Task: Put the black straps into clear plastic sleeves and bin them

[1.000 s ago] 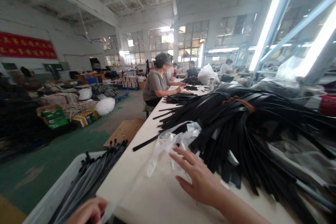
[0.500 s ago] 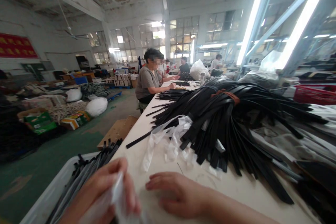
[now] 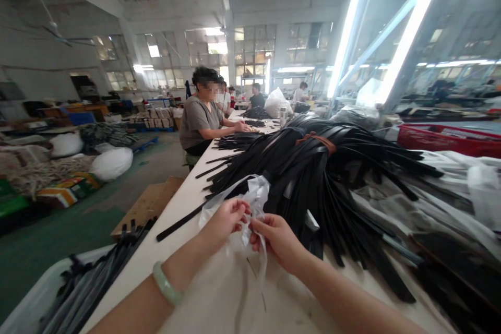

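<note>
Translucent white plastic film [image 3: 258, 188] lies crumpled on the table in front of the black straps [image 3: 301, 167]. My right hand [image 3: 279, 240] pinches it between thumb and fingers, and a thin strip of it hangs below. Close on its left is my left hand [image 3: 225, 224], a pale green bangle [image 3: 167, 283] on the wrist. Its fingertips are curled together against the film; what they grip is hidden. The black straps form a big heap, bound by a brown band [image 3: 316, 141], with loose ends spread toward me.
A pale bin [image 3: 29, 289] of dark strips stands below the table's left edge. At the table's far left side sits a co-worker [image 3: 201, 115]. A red crate [image 3: 442, 138] and white plastic sheeting [image 3: 430, 214] are to the right. Cardboard [image 3: 146, 203] lies on the floor.
My left hand, which held white plastic near the bin, has moved up and right to the film. My right hand has gone from spread over the table to pinching the film. The view has turned right.
</note>
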Tool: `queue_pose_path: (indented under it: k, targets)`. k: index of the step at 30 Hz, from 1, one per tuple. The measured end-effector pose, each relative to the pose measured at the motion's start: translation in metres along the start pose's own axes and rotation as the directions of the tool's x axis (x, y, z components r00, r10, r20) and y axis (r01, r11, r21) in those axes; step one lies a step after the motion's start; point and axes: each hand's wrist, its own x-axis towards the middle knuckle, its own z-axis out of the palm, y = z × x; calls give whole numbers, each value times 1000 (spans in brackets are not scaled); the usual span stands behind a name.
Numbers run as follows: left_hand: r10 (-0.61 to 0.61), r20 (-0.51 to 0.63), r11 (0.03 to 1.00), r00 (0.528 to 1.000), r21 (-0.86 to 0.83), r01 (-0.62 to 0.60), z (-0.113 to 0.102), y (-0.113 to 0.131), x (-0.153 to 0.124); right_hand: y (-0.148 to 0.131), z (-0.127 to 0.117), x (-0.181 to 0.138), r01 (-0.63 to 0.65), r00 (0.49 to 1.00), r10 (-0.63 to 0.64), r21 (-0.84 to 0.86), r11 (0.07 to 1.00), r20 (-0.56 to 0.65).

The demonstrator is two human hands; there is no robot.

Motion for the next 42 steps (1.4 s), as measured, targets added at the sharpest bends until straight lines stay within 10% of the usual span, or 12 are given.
queue_pose_path:
  k: [4,14,25,30,33,35,42]
  targets:
    - [154,108,988,982,-14,-153,-11,3,-3,0,2,-2,-48,995,48,-7,999,85]
    - [-309,155,948,938,-27,317,-30,7,-15,-3,11,-19,-90,889,175,-212,973,424]
    - [-132,93,955,987,-253,152,-20,10,-17,-4,16,-24,-105,864,256,-344,933,433]
    - [-77,81,987,994,-135,87,-23,2,-13,-39,-18,-4,-13,991,-88,-730,683,-100]
    - [-73,80,994,994,-70,79,-22,-2,-11,-62,-58,6,-351,742,-533,-914,205,-405]
    - [-71,90,996,993,-40,75,-22,-2,-13,-70,-81,10,-517,674,-587,-854,58,-449]
    - [-19,146,1000,989,5,19,-19,2,-17,-65,-102,15,-353,824,-296,-846,400,-483]
